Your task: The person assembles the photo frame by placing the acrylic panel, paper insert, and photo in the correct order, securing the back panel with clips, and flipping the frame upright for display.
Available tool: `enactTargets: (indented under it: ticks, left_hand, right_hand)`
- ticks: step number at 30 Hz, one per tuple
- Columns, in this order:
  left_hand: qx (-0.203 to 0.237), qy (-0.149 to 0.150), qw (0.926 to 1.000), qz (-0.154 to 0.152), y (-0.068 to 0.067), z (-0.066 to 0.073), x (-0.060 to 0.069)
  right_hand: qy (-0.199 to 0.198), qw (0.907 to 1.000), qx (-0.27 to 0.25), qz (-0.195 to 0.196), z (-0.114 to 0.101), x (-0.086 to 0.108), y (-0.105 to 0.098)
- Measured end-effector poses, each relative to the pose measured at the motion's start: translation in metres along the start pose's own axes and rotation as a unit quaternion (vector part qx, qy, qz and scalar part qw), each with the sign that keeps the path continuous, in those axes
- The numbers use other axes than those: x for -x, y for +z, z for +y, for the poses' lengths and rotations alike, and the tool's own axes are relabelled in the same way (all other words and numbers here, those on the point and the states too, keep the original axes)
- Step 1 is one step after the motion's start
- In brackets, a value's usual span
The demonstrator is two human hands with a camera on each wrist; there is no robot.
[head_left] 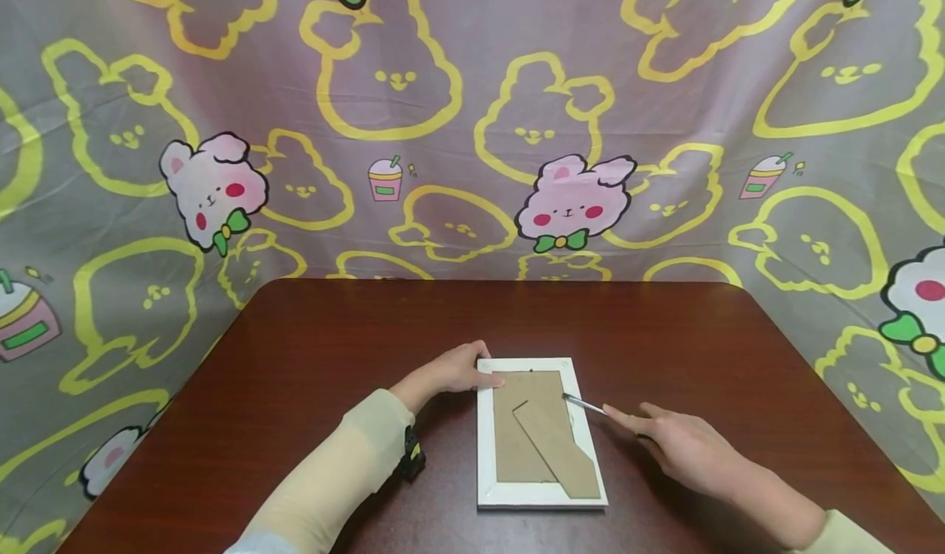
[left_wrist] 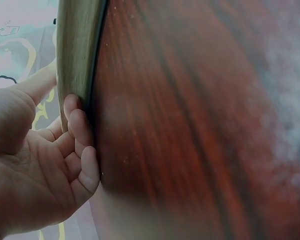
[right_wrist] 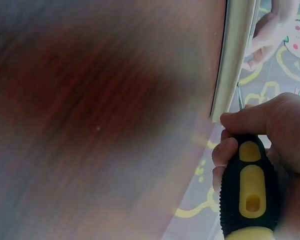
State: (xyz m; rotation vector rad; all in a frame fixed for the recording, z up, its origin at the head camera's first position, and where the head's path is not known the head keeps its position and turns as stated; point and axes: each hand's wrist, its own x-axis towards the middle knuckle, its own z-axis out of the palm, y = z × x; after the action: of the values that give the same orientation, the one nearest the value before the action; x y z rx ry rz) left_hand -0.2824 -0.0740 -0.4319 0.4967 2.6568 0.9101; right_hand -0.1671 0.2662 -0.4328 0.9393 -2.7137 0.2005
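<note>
A white picture frame (head_left: 485,439) lies face down on the table, its brown backing board (head_left: 517,447) and folded stand leg (head_left: 561,449) facing up. My left hand (head_left: 461,368) grips the frame's upper left corner, thumb on top; in the left wrist view the fingers (left_wrist: 80,127) curl at the frame's side edge (left_wrist: 80,55). My right hand (head_left: 687,447) holds a screwdriver with a black and yellow handle (right_wrist: 252,185). Its metal shaft (head_left: 586,405) reaches over the frame's right border, the tip at the backing board's right edge. The palm hides most of the handle in the head view.
The dark reddish-brown table (head_left: 332,316) extends around the frame. A patterned curtain (head_left: 458,160) with cartoon animals hangs behind and at both sides. Near the left wrist there is a small black and yellow object (head_left: 413,454), partly hidden by the sleeve.
</note>
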Motion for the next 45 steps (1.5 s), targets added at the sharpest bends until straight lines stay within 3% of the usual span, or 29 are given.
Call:
enactTargets:
  ticks: [9, 14, 19, 28, 39, 45]
  left_hand:
    - [-0.002, -0.013, 0.9999, 0.011, -0.002, -0.002, 0.003]
    - [0.0, -0.005, 0.9999, 0.01, -0.001, -0.001, 0.001]
    - [-0.008, -0.003, 1.0, 0.005, -0.001, 0.003, -0.001]
    - [-0.005, 0.005, 1.0, 0.0, -0.002, 0.001, -0.001]
    - [-0.006, 0.009, 0.9999, -0.002, 0.001, -0.002, -0.003]
    - [-0.003, 0.014, 0.9999, -0.001, 0.0, -0.002, -0.003]
  right_hand:
    - [0.004, 0.9983, 0.058, -0.008, -0.02, -0.009, 0.002]
    - [-0.041, 0.9943, 0.092, 0.033, -0.035, -0.011, 0.01]
    - [-0.036, 0.992, 0.099, 0.069, -0.039, -0.008, 0.012]
    - [-0.007, 0.9955, 0.087, 0.035, -0.035, -0.01, 0.01]
    - [0.043, 0.9967, 0.067, 0.019, -0.024, -0.006, 0.002]
    - [0.045, 0.9962, 0.073, 0.018, -0.021, -0.001, -0.005]
